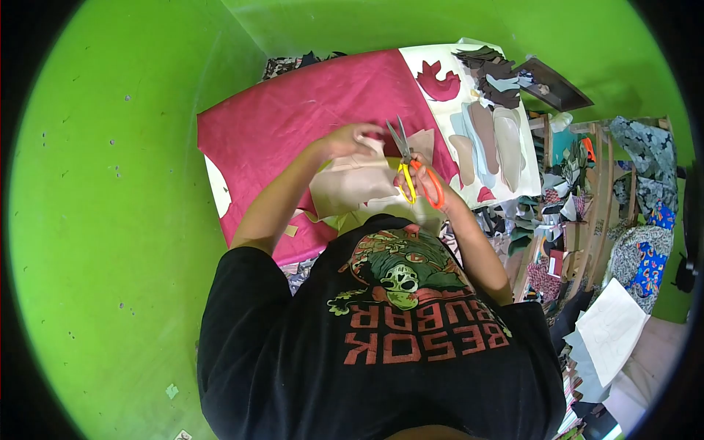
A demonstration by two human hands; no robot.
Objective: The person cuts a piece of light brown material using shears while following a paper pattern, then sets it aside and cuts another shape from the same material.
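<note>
My right hand [420, 180] grips a pair of scissors [400, 139] with one yellow and one orange handle. Their blades point away from me and are slightly apart. My left hand [353, 141] is just left of the blades, its fingers curved and apart at the upper edge of a beige sheet of material [352, 185]. Whether the fingers touch that edge is hard to make out. Under the beige sheet lies a large dark pink sheet [293, 110]. A smaller beige piece [421, 141] shows behind the scissors.
Cut pieces in beige, brown and pale blue [480, 139] lie on the table's white right side. Dark brown pieces [488, 62] and a pink cutout [438, 82] are farther back. Scraps fill a wooden rack [579, 242] at the right. A green wall [110, 220] stands at the left.
</note>
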